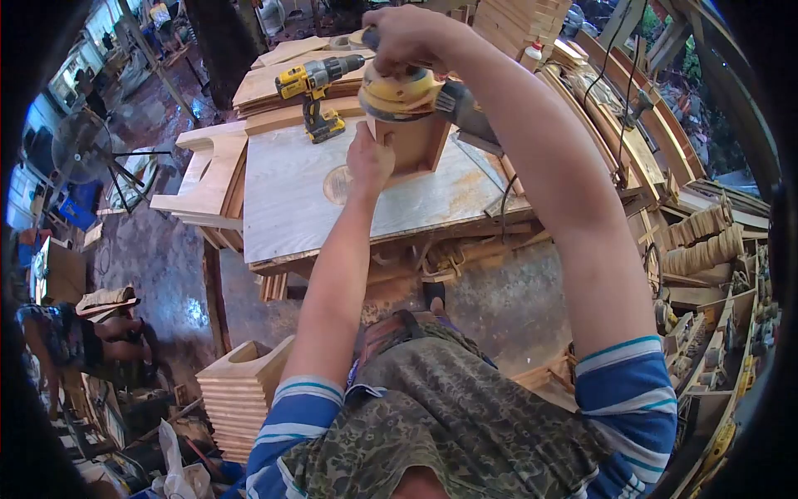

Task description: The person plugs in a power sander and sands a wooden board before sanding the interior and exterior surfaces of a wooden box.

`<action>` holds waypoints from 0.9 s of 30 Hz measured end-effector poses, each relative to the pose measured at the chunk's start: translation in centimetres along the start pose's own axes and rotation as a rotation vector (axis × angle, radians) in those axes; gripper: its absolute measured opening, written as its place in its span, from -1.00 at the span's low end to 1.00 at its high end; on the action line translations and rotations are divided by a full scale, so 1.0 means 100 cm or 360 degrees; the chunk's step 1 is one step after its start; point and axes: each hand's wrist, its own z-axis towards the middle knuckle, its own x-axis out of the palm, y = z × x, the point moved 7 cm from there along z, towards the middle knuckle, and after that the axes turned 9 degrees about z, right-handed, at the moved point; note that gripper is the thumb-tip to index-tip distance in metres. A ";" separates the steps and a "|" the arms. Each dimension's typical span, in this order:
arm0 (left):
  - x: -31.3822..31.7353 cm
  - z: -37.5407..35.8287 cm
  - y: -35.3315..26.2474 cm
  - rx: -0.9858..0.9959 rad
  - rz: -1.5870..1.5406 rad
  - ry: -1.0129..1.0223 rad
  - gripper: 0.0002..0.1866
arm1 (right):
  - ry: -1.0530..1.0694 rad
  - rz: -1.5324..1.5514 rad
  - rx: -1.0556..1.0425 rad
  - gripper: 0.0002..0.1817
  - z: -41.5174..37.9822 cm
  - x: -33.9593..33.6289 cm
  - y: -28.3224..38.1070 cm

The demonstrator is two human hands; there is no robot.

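My right hand [411, 35] is wrapped over the top of a yellow and grey power sander [403, 93]. The sander rests on the upper edge of a wooden box [416, 145], which stands on the pale worktop [283, 204]. With its fingers closed on the near left corner of the box, my left hand [370, 158] sits just below the sander. The far side of the box is hidden behind the sander and my right arm. A yellow and black cordless drill [314, 87] stands upright on its battery to the left.
Cut wooden panels [204, 179] are piled left of the worktop, and a stack of shaped boards [241, 391] stands on the floor. A glue bottle [533, 51] is at the back right. Far left are a standing fan [81, 148] and another person [91, 341].
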 end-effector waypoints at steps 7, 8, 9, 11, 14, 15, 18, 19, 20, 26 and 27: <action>-0.010 -0.006 -0.004 -0.0131 -0.0050 -0.0031 -0.58 | 0.0071 -0.0152 0.0005 -0.19 0.029 0.013 -0.005; -0.009 -0.004 -0.002 -0.0138 -0.0051 -0.0040 -0.58 | 0.0084 -0.0188 0.0006 -0.20 0.034 0.015 -0.006; -0.006 -0.003 0.000 -0.0067 -0.0041 -0.0063 -0.58 | 0.0087 -0.0187 -0.0002 -0.20 0.027 0.011 -0.005; -0.005 -0.003 -0.001 0.0007 -0.0029 -0.0079 -0.58 | -0.0001 -0.0062 0.0146 -0.21 -0.001 -0.009 -0.016; -0.004 -0.004 0.000 -0.0075 -0.0003 -0.0034 -0.58 | 0.0054 -0.0099 0.0215 -0.21 -0.005 -0.014 -0.042; -0.003 -0.003 0.002 -0.0079 -0.0038 -0.0026 -0.58 | 0.0035 -0.0094 0.0248 -0.20 -0.007 -0.017 -0.052; 0.001 0.000 0.004 -0.0012 -0.0031 -0.0023 -0.59 | -0.0017 -0.0089 0.0296 -0.19 -0.012 -0.024 -0.074; 0.002 0.001 0.004 0.0058 0.0024 -0.0026 -0.59 | -0.0048 -0.0076 0.0310 -0.19 -0.013 -0.026 -0.079; 0.003 0.001 0.005 0.0068 0.0023 -0.0027 -0.59 | -0.0057 -0.0076 0.0315 -0.19 -0.005 -0.027 -0.088; 0.004 0.000 0.006 0.0084 -0.0068 -0.0090 -0.56 | 0.0019 0.0027 0.0166 -0.23 -0.005 -0.014 -0.064; 0.002 0.000 0.005 0.0080 -0.0060 -0.0116 -0.56 | 0.0018 0.0033 0.0172 -0.23 -0.004 -0.012 -0.055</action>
